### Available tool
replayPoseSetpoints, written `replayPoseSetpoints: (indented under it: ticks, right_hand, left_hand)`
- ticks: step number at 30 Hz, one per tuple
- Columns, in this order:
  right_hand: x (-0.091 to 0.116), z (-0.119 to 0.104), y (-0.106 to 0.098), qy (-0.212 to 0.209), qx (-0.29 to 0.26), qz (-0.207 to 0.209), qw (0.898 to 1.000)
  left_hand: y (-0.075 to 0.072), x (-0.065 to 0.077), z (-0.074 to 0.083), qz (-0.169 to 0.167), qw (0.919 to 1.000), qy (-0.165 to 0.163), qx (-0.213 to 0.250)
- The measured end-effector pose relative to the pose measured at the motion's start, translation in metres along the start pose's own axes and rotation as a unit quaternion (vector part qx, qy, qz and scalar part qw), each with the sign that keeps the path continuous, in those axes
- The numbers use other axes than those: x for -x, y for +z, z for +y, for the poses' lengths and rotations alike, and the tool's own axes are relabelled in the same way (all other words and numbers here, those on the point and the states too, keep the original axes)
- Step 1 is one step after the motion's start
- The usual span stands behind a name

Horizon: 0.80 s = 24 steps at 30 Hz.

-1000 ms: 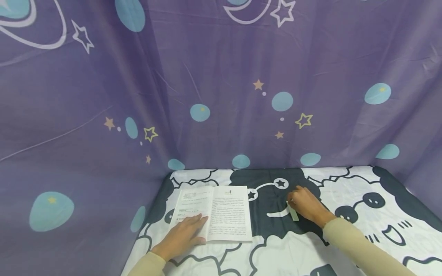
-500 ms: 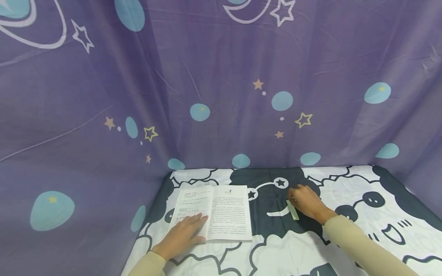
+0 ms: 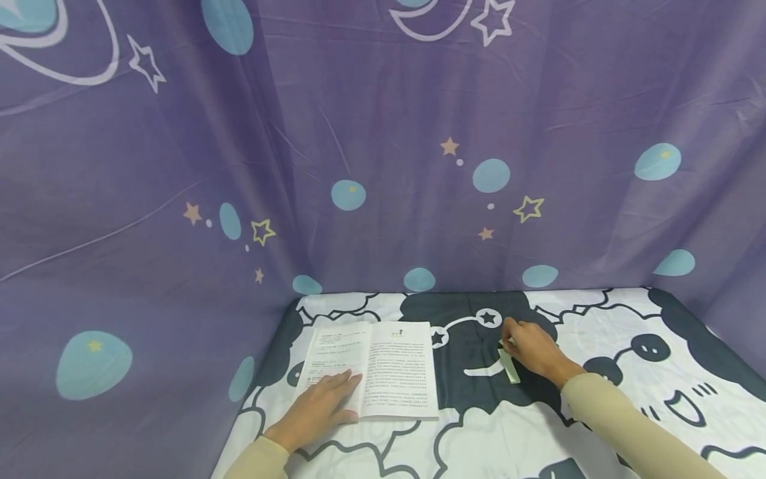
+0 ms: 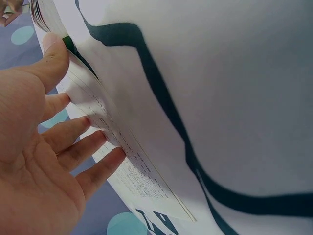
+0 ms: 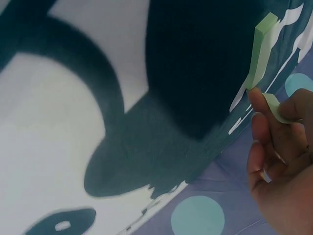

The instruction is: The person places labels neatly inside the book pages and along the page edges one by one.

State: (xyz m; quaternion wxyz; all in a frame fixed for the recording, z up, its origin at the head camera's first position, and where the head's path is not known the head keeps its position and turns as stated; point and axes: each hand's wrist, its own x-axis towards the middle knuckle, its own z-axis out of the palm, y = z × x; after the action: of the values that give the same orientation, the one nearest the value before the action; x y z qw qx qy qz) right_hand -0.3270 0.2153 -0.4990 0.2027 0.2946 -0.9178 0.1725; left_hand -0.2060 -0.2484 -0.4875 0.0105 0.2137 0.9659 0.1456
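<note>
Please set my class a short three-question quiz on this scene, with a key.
1. Choose: the right hand pinches (a) a black pen; (b) a thin, curved pale-green slip; (c) a red cup.
2. True or false: the left hand touches the open, white-paged printed book.
3. Fill in: the narrow, pale-green rectangular block lies on a mainly ____ part of the cartoon-print cloth.

Key: 1 b; 2 true; 3 dark.

Open book (image 3: pixel 397 372), green pad (image 5: pixel 260 54), pinched slip (image 5: pixel 273 105)
</note>
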Motion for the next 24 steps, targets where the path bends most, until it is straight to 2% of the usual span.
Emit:
replayPoseSetpoints:
  ticks: [3, 6, 16, 24]
  right_hand:
    - [0.001, 0.0, 0.001, 0.026, -0.008, -0.001, 1.0]
    - [0.0, -0.001, 0.001, 0.03, -0.005, 0.0, 1.0]
    - [-0.008, -0.01, 0.0, -0.003, -0.01, 0.057, 0.998]
    - [-0.012, -0.018, 0.002, -0.018, 0.003, 0.055, 0.998]
  left_hand:
    - [0.001, 0.0, -0.001, 0.001, 1.0, 0.003, -0.001]
    - [0.001, -0.001, -0.002, 0.0, 1.0, 0.002, -0.001]
    - [0.003, 0.0, -0.005, 0.005, 0.9999, 0.009, -0.006]
    - [0.002, 0.001, -0.004, 0.005, 1.0, 0.005, -0.004]
